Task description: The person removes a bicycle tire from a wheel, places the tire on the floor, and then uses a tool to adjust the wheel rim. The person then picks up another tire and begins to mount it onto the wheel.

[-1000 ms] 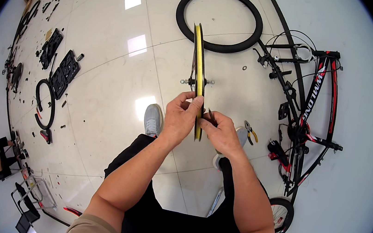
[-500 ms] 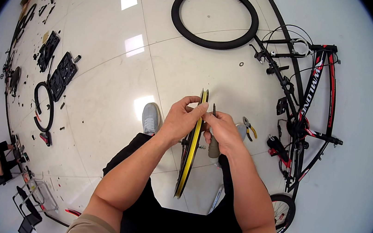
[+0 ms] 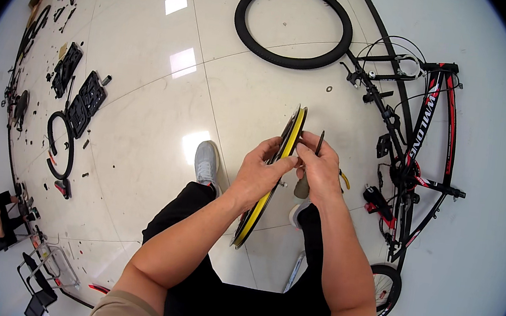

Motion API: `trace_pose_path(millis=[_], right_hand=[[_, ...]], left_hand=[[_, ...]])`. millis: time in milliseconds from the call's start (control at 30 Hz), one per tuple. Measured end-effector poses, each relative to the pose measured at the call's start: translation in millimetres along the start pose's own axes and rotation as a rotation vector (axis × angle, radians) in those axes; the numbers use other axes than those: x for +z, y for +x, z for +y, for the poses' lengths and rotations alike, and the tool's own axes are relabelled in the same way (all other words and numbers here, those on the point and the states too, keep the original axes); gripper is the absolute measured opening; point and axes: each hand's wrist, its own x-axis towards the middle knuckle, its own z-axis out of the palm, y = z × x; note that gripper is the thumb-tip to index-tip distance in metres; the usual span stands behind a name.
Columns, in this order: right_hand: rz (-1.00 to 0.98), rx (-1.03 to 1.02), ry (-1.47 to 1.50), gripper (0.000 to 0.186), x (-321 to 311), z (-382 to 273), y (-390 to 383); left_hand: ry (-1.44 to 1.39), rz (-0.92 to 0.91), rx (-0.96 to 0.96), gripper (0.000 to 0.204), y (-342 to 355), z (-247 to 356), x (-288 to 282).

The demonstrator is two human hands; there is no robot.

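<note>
A bicycle wheel (image 3: 250,222) with a yellow strip around its rim is seen nearly edge-on between my legs, its top tilted to the right. My left hand (image 3: 257,176) is closed on the rim, the thumb pressed near the yellow strip. My right hand (image 3: 325,176) holds a screwdriver (image 3: 302,188), its dark shaft pointing up and its grey-brown handle down. The thumb and fingertips of that hand are also at the rim's right edge; what they pinch there is hidden.
A black tire (image 3: 241,25) lies on the floor ahead. To the right is a black-and-red bicycle frame (image 3: 423,119), with partly hidden pliers (image 3: 345,181) nearer me. Open tool cases (image 3: 87,100) and another small tire (image 3: 69,154) lie left. A person (image 3: 1,215) sits far left.
The wheel has shifted up and its top has tipped to the right. Both hands have moved right with it. My right hand now covers most of the pliers.
</note>
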Motion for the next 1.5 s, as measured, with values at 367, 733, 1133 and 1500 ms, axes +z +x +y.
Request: trace_pose_path(millis=[367, 733, 1133, 1500], right_hand=[[-0.043, -0.01, 0.167, 0.031, -3.4, -2.7, -0.6], [-0.045, 0.127, -0.256, 0.025, -2.4, 3.7, -6.0], [-0.363, 0.07, -0.474, 0.029, -6.6, -24.5, -27.8], [-0.442, 0.02, -0.498, 0.028, -8.1, -16.5, -20.1]], left_hand=[[0.264, -0.039, 0.023, 0.061, -22.2, 7.9, 21.5], [0.078, 0.069, 0.129, 0.066, 9.7, -1.7, 4.4], [-0.242, 0.066, 0.162, 0.082, 18.3, 18.9, -10.5], [-0.092, 0.034, 0.211, 0.082, 11.1, 20.4, -9.8]])
